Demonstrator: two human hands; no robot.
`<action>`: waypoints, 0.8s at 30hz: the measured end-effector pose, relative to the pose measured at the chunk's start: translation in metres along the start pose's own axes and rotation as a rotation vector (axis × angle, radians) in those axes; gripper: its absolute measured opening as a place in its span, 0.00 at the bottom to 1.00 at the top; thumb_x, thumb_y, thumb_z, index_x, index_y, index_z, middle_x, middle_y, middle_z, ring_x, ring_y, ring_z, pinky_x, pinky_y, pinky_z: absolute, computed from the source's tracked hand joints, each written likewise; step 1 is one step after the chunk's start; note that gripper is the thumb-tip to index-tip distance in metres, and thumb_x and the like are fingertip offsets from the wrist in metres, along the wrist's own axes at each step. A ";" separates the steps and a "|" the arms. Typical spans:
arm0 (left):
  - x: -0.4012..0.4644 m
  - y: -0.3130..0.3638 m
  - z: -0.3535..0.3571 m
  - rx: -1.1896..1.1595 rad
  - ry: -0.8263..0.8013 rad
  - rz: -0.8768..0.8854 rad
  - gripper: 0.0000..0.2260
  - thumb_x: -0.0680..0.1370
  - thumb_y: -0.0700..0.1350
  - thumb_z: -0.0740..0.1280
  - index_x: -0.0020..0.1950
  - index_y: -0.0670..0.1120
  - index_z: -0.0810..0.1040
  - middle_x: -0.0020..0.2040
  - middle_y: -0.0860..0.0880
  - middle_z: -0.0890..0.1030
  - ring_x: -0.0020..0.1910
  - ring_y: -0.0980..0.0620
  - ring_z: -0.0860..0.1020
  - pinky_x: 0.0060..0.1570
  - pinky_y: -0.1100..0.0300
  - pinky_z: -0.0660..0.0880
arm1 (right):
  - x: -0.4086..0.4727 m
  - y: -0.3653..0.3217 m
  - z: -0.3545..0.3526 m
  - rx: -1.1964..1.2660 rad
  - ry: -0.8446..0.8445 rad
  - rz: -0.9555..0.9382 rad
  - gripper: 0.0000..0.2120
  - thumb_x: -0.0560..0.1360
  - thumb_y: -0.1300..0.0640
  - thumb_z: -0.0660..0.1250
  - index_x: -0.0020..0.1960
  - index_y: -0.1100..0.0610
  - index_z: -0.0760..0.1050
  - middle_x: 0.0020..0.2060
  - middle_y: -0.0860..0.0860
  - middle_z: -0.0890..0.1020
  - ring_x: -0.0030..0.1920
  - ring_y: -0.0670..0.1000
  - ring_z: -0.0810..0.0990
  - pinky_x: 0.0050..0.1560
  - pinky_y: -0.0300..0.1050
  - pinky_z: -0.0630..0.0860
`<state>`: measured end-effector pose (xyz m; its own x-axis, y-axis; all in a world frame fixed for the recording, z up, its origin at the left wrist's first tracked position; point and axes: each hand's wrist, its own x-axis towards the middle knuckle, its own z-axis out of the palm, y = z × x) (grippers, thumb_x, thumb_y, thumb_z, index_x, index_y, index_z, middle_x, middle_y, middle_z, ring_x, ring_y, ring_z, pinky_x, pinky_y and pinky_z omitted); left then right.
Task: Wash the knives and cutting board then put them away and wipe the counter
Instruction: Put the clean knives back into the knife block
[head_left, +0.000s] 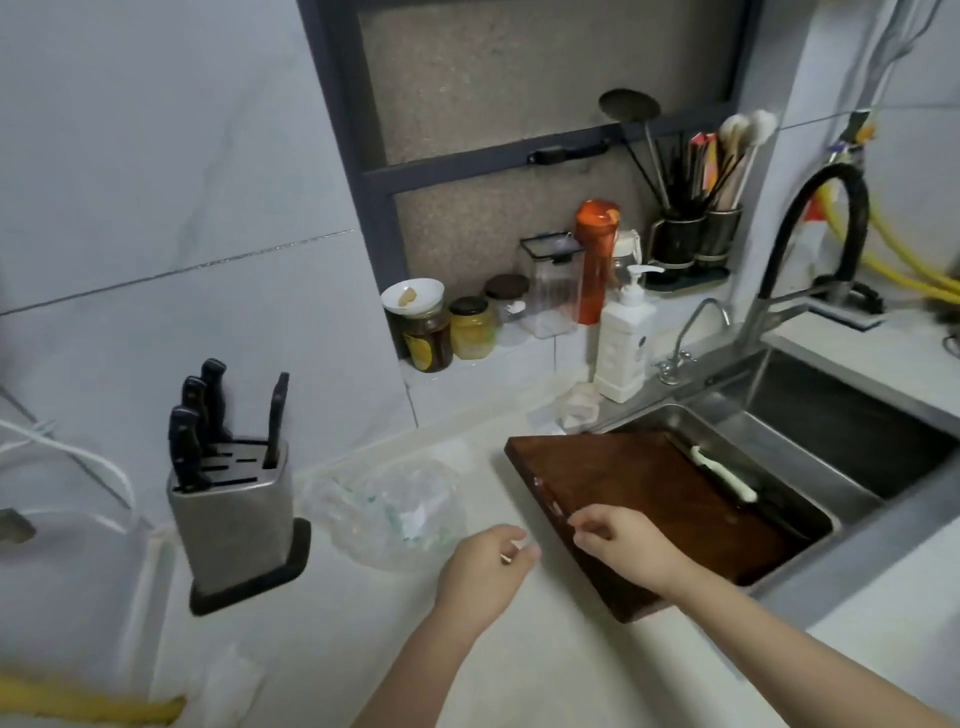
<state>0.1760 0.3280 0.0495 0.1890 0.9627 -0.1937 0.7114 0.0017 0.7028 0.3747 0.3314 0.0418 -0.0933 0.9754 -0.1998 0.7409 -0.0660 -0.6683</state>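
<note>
The cutting board (649, 499) is a dark reddish-brown wooden slab lying half on the table (519, 675) and half over the near basin of the steel sink (810, 457), its far end dipping down into the basin. Its surface looks wet or glossy, and it tilts toward the water side, which suits rinsing and draining. A knife (727, 475) with a pale cream handle lies on the board's far part, its dark blade pointing down along the basin's edge; it probably rests there waiting to be washed.

The right hand (618, 545) reaches over the board's near-left edge with fingers bent, fingertips at or just above the wood beside small pale marks on the rim; whether it pinches the edge or merely touches it I cannot tell. The left hand (488, 566) hovers just beside the board over the table, fingers loosely curled, holding nothing visible. Both seem poised to take hold of the board.

Water runs from the black-hosed faucet (810, 249) into the far basin. A white pump bottle (623, 338) stands by the sink's rim, handy for soap. To the left, a crumpled clear plastic bag (389, 509) lies on the table, and further left a steel knife block (234, 514) holds four dark-handled knives, with free slots for more.
</note>
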 end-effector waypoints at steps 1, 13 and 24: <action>0.003 0.011 0.008 0.001 -0.010 0.017 0.15 0.76 0.56 0.65 0.60 0.54 0.78 0.53 0.54 0.82 0.51 0.56 0.80 0.54 0.62 0.75 | -0.002 0.012 -0.012 -0.018 0.004 0.007 0.14 0.77 0.53 0.64 0.61 0.52 0.76 0.55 0.45 0.80 0.55 0.44 0.77 0.56 0.32 0.70; 0.082 0.140 0.168 -0.075 -0.081 -0.033 0.13 0.77 0.52 0.66 0.59 0.51 0.80 0.53 0.54 0.82 0.51 0.59 0.79 0.59 0.64 0.73 | 0.017 0.214 -0.137 0.076 0.019 0.199 0.13 0.77 0.57 0.64 0.61 0.56 0.76 0.56 0.49 0.80 0.56 0.47 0.77 0.54 0.34 0.68; 0.156 0.182 0.292 -0.347 -0.171 -0.376 0.11 0.78 0.46 0.65 0.59 0.48 0.77 0.50 0.48 0.80 0.48 0.50 0.79 0.52 0.54 0.79 | 0.064 0.325 -0.145 -0.030 -0.072 0.387 0.18 0.77 0.59 0.61 0.67 0.58 0.70 0.61 0.57 0.77 0.62 0.55 0.75 0.60 0.43 0.70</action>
<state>0.5332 0.3990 -0.0526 0.0925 0.8204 -0.5642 0.4912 0.4553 0.7426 0.7065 0.4029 -0.0844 0.1511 0.8626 -0.4829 0.7495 -0.4184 -0.5129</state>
